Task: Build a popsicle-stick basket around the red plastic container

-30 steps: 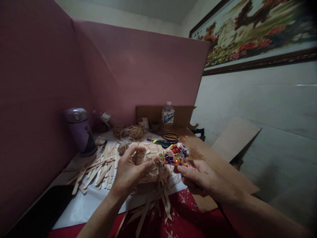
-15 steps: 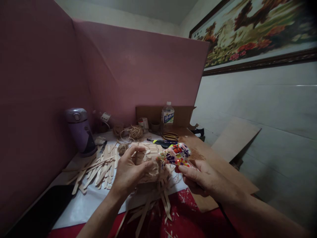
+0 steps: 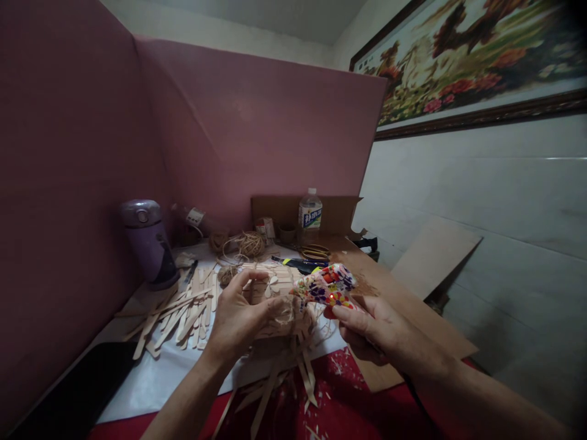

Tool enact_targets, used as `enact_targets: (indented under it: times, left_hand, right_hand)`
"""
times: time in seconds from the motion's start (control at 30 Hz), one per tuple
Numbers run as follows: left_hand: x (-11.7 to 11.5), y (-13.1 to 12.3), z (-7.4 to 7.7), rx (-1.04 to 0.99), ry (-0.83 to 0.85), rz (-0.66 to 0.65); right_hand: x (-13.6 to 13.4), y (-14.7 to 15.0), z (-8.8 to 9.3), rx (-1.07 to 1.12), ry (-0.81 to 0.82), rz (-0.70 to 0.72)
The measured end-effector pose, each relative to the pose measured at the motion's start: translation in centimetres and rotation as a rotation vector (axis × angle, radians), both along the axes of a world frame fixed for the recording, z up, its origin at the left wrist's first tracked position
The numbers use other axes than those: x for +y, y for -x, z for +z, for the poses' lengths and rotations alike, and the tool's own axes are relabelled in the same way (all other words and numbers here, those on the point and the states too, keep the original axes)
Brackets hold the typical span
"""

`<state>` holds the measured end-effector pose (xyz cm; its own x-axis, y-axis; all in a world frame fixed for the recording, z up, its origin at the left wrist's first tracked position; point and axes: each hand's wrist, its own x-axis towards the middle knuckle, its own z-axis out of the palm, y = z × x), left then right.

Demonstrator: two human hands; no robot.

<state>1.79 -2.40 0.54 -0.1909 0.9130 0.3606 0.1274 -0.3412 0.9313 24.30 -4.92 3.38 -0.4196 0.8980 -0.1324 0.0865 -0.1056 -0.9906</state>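
My left hand (image 3: 238, 318) is closed around a small piece built of wooden craft sticks and twine (image 3: 287, 318), held above the table. My right hand (image 3: 376, 333) grips a glue gun with a colourful flower pattern (image 3: 326, 286); a red light glows on its body. The gun's nozzle points left at the twine on the stick piece, close to my left fingers. A black cord runs down from my right hand.
Loose craft sticks (image 3: 183, 311) lie on white paper at the left. A purple flask (image 3: 149, 241) stands by the pink partition. Behind are twine balls (image 3: 250, 244), scissors (image 3: 315, 251), a water bottle (image 3: 310, 211) and cardboard (image 3: 403, 305). A red cloth (image 3: 339, 403) covers the near edge.
The glue gun has shifted slightly up and to the right, away from the twine. My left hand keeps its hold on the stick piece.
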Motion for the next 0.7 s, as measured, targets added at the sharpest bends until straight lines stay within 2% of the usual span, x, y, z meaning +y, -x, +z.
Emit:
enact_targets:
  times: [0.7]
  left_hand:
    - [0.03,-0.17,0.16,0.006,0.071,-0.005]
  right_hand:
    - [0.06,0.51,-0.46,0.053,-0.017,0.005]
